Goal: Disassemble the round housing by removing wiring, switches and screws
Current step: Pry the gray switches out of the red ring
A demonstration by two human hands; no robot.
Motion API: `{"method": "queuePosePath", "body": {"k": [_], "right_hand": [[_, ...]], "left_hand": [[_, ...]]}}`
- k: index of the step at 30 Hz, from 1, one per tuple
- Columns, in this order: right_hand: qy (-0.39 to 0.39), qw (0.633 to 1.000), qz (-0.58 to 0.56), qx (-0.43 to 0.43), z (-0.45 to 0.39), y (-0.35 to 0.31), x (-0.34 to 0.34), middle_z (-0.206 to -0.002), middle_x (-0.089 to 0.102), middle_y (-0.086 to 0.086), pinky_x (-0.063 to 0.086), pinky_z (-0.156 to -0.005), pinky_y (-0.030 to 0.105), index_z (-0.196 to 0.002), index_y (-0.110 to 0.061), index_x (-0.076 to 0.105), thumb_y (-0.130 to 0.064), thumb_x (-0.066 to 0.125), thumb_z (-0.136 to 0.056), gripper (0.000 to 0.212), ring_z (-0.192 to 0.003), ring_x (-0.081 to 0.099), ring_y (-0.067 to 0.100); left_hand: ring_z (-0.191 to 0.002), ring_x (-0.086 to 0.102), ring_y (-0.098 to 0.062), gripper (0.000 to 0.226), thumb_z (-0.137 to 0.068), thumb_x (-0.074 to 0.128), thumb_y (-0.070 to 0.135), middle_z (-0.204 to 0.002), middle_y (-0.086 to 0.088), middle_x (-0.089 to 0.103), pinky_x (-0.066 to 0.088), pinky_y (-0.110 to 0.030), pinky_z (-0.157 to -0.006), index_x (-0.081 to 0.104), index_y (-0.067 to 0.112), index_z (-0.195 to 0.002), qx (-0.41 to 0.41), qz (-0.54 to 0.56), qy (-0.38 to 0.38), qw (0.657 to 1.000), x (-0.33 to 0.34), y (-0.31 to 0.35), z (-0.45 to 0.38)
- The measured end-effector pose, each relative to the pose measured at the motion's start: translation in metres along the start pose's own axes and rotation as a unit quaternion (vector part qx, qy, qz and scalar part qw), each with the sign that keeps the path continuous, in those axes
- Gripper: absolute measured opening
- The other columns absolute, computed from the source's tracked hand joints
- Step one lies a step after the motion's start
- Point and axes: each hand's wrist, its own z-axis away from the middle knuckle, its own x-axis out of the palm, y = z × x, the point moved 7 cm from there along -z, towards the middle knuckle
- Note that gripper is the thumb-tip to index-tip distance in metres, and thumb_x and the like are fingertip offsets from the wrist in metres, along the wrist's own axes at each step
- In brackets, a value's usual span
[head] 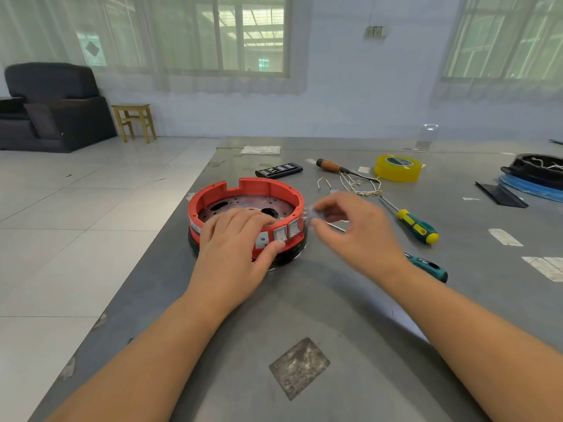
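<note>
The round housing [246, 205] looks like matt red plastic on a glossy black base, set on a dull, scuffed grey table [335, 300], a glossy yellow tape roll [397, 168] at two o'clock.

Yellow tape roll [397, 168], black remote [278, 170], wooden stool [135, 121], dark armchair [51, 106].

The housing [246, 214] sits on the table [335, 300] under my left hand [240, 248]. Screwdrivers [417, 226] lie right of it, wires [359, 185] behind them.

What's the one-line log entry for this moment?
left hand: grips red housing rim | right hand: pinches small blurred part beside it | two switches still seated
</note>
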Motion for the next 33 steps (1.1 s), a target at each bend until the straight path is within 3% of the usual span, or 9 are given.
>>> {"method": "queuePosePath", "body": {"k": [4,6,12,19,21,24,29,33], "right_hand": [[-0.011,0.984,0.051,0.169,-0.023,0.058,-0.008,-0.085,0.071,-0.015,0.051,-0.069,0.009,-0.092,-0.026,0.070,-0.025,0.075,-0.086,0.008,-0.078,0.067,-0.003],[-0.048,0.975,0.094,0.195,-0.042,0.079,-0.002,-0.088,0.070,-0.013,0.047,-0.068,0.015,-0.092,-0.025,0.068,-0.027,0.075,-0.086,0.010,-0.081,0.067,0.001],[-0.141,0.954,0.177,0.196,-0.105,0.123,0.036,-0.090,0.065,-0.011,0.040,-0.075,0.026,-0.095,-0.026,0.066,-0.034,0.078,-0.084,0.018,-0.093,0.061,0.016],[-0.218,0.920,0.233,0.228,-0.134,0.170,0.066,-0.114,0.069,-0.001,0.055,-0.093,0.037,-0.111,-0.024,0.066,-0.029,0.078,-0.086,0.028,-0.106,0.063,0.021],[-0.247,0.913,0.231,0.229,-0.135,0.179,0.070,-0.118,0.069,-0.003,0.055,-0.092,0.033,-0.121,-0.025,0.065,-0.029,0.078,-0.087,0.037,-0.107,0.063,0.020],[-0.301,0.892,0.276,0.195,-0.140,0.185,0.073,-0.127,0.066,-0.004,0.042,-0.090,0.025,-0.133,-0.028,0.063,-0.035,0.073,-0.090,0.044,-0.113,0.060,0.019],[-0.335,0.878,0.296,0.172,-0.145,0.191,0.075,-0.113,0.064,-0.008,0.041,-0.083,0.026,-0.125,-0.034,0.066,-0.036,0.076,-0.088,0.039,-0.098,0.056,0.015],[-0.352,0.870,0.314,0.146,-0.144,0.191,0.074,-0.106,0.062,-0.009,0.041,-0.082,0.026,-0.124,-0.033,0.064,-0.032,0.076,-0.089,0.038,-0.098,0.059,0.015]], "left_hand": [[-0.131,0.051,-0.017,0.035,-0.100,0.063,0.047,-0.129,0.009,0.066,0.021,-0.040,-0.116,0.066,0.031,-0.131,-0.045,-0.025,-0.011,0.999,0.009,-0.008,0.000],[-0.132,0.050,-0.015,0.034,-0.100,0.062,0.048,-0.128,0.012,0.065,0.019,-0.042,-0.118,0.066,0.034,-0.130,-0.056,-0.027,-0.011,0.998,0.011,-0.011,-0.001],[-0.132,0.050,-0.016,0.033,-0.100,0.062,0.048,-0.128,0.012,0.064,0.021,-0.043,-0.119,0.066,0.035,-0.130,-0.061,-0.022,-0.009,0.998,0.013,-0.017,0.000],[-0.129,0.049,-0.015,0.039,-0.097,0.051,0.055,-0.127,0.015,0.063,0.019,-0.040,-0.118,0.065,0.037,-0.129,-0.065,-0.019,-0.009,0.998,0.017,-0.023,0.000],[-0.129,0.049,-0.015,0.038,-0.097,0.052,0.055,-0.128,0.015,0.062,0.020,-0.041,-0.118,0.065,0.038,-0.129,-0.065,-0.018,-0.009,0.998,0.018,-0.024,-0.001],[-0.130,0.050,-0.015,0.038,-0.097,0.053,0.055,-0.128,0.016,0.062,0.021,-0.042,-0.119,0.065,0.038,-0.129,-0.069,-0.015,-0.010,0.997,0.019,-0.025,-0.001],[-0.130,0.049,-0.015,0.038,-0.097,0.052,0.055,-0.129,0.015,0.062,0.023,-0.043,-0.119,0.064,0.039,-0.129,-0.073,-0.018,-0.013,0.997,0.019,-0.024,0.000],[-0.131,0.049,-0.015,0.039,-0.097,0.051,0.056,-0.130,0.015,0.062,0.022,-0.043,-0.119,0.064,0.039,-0.129,-0.075,-0.022,-0.017,0.997,0.020,-0.024,-0.001]]}}
